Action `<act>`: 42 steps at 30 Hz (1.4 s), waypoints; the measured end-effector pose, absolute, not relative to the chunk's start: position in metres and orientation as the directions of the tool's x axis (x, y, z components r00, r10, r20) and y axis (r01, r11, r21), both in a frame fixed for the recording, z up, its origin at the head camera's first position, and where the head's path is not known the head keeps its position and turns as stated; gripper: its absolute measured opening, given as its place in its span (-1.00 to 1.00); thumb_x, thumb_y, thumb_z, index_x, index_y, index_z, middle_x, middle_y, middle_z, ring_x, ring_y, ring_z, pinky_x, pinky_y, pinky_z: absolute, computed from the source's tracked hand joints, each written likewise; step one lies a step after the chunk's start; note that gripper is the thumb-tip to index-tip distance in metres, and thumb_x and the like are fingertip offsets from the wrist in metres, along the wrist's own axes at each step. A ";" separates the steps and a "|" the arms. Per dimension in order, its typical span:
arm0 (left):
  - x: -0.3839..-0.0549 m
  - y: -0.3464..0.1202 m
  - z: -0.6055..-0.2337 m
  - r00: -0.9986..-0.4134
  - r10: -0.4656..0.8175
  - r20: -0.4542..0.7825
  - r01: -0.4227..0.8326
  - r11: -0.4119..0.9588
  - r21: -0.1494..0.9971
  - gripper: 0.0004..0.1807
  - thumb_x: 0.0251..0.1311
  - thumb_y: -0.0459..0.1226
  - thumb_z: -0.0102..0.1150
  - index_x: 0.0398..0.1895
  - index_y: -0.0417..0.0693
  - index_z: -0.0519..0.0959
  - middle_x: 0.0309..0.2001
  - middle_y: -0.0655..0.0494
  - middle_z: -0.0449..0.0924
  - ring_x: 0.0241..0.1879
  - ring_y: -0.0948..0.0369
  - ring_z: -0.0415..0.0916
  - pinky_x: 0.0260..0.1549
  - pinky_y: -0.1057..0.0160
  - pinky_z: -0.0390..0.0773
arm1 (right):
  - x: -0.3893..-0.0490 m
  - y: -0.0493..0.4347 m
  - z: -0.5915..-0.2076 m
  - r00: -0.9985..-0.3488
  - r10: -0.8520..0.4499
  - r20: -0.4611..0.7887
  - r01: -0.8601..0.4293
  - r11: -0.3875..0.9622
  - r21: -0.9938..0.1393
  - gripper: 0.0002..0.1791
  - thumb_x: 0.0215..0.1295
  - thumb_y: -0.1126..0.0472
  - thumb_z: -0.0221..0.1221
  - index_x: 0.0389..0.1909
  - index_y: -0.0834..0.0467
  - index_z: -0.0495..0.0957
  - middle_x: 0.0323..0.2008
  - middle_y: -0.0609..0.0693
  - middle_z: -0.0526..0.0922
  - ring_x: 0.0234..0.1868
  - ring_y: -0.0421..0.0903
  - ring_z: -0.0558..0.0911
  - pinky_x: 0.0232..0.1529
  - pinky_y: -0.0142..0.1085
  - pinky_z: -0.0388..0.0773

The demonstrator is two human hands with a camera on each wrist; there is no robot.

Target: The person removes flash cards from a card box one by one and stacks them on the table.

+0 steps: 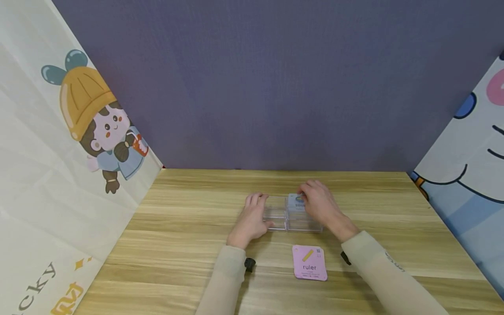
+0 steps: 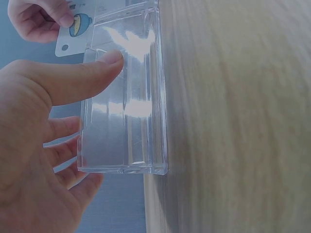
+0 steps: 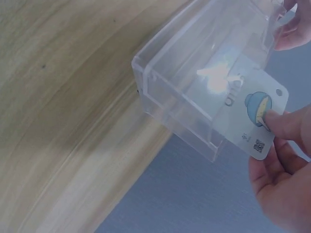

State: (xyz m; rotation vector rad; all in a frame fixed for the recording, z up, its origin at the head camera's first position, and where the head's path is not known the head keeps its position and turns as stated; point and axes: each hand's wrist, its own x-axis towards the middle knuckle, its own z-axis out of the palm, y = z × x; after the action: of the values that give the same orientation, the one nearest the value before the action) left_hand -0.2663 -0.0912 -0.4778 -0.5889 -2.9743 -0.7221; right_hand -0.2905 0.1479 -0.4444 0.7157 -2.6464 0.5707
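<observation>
A clear plastic card holder (image 1: 276, 213) with compartments stands on the table. My left hand (image 1: 251, 218) grips its left end, the thumb across the front face and the fingers behind, as the left wrist view shows. My right hand (image 1: 322, 204) pinches the upper edge of a pale card (image 3: 238, 109) with a blue bowl picture, thumb over the bowl. The card's lower part sits inside the holder's right half, seen through the clear wall; its upper part sticks out above the rim. Part of the printed word is lost in glare.
A pink card marked "ruler" (image 1: 309, 262) lies face up on the wooden table (image 1: 177, 245), in front of the holder and between my forearms. A dark blue-grey panel (image 1: 252, 87) rises behind the table. Cartoon-printed sheets (image 1: 35, 153) hang at both sides.
</observation>
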 end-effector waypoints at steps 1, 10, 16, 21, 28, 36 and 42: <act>-0.266 -0.091 -0.478 -0.929 0.354 0.108 0.365 0.822 0.437 -0.05 0.09 -0.11 0.52 0.50 -0.16 0.25 0.45 -0.09 0.21 0.48 -0.03 0.04 0.49 0.08 0.16 | -0.290 0.148 -0.444 -0.816 -0.402 0.416 -0.538 0.791 -0.292 -0.87 0.26 0.48 0.27 -0.23 0.23 0.68 -0.28 0.07 0.65 -0.18 0.08 0.59 -0.09 -0.01 0.60; -0.266 -0.092 -0.478 -0.930 0.354 0.101 0.362 0.826 0.433 -0.06 0.11 -0.10 0.51 0.50 -0.15 0.24 0.45 -0.07 0.20 0.48 -0.02 0.04 0.48 0.08 0.17 | -0.291 0.147 -0.441 -0.825 -0.398 0.402 -0.531 0.790 -0.307 -0.87 0.29 0.47 0.23 -0.22 0.24 0.68 -0.26 0.09 0.68 -0.15 0.10 0.62 -0.07 0.00 0.63; -0.266 -0.091 -0.478 -0.928 0.356 0.105 0.365 0.825 0.432 -0.06 0.11 -0.10 0.51 0.50 -0.15 0.24 0.45 -0.08 0.20 0.47 -0.03 0.05 0.48 0.07 0.18 | -0.289 0.149 -0.437 -0.839 -0.385 0.385 -0.517 0.785 -0.342 -0.84 0.28 0.49 0.22 -0.19 0.26 0.67 -0.23 0.11 0.70 -0.12 0.12 0.63 -0.06 0.01 0.65; -0.266 -0.092 -0.478 -0.927 0.358 0.109 0.368 0.821 0.436 -0.06 0.10 -0.10 0.51 0.50 -0.16 0.24 0.45 -0.08 0.20 0.47 -0.03 0.05 0.47 0.07 0.18 | -0.289 0.150 -0.435 -0.843 -0.382 0.380 -0.514 0.780 -0.356 -0.84 0.31 0.49 0.21 -0.17 0.26 0.67 -0.22 0.11 0.70 -0.12 0.11 0.63 -0.08 0.00 0.66; -0.266 -0.093 -0.478 -0.929 0.357 0.099 0.363 0.824 0.434 -0.06 0.12 -0.09 0.50 0.51 -0.14 0.23 0.45 -0.08 0.19 0.48 -0.03 0.04 0.47 0.08 0.19 | -0.288 0.151 -0.429 -0.864 -0.348 0.363 -0.481 0.783 -0.395 -0.83 0.34 0.48 0.17 -0.15 0.24 0.66 -0.18 0.13 0.71 -0.07 0.13 0.62 -0.03 0.02 0.65; -0.267 -0.093 -0.479 -0.932 0.353 0.089 0.355 0.828 0.435 -0.05 0.13 -0.09 0.50 0.52 -0.13 0.21 0.47 -0.08 0.18 0.48 -0.01 0.03 0.47 0.09 0.19 | -0.288 0.153 -0.425 -0.879 -0.340 0.335 -0.466 0.764 -0.447 -0.81 0.40 0.47 0.12 -0.09 0.26 0.65 -0.12 0.16 0.70 -0.03 0.16 0.62 -0.02 0.05 0.64; -0.267 -0.093 -0.480 -0.931 0.352 0.094 0.357 0.828 0.433 -0.05 0.12 -0.09 0.50 0.52 -0.13 0.22 0.46 -0.08 0.19 0.48 -0.01 0.03 0.48 0.09 0.18 | -0.286 0.154 -0.421 -0.885 -0.327 0.332 -0.457 0.749 -0.480 -0.80 0.41 0.47 0.11 -0.06 0.29 0.64 -0.12 0.17 0.69 -0.06 0.14 0.63 -0.03 0.05 0.65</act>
State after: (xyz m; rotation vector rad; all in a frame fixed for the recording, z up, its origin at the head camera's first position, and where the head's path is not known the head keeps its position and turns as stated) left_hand -0.2669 -0.0929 -0.4795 -0.5805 -2.9942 -0.7120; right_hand -0.2860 0.1538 -0.4209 0.6188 -2.7213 0.8335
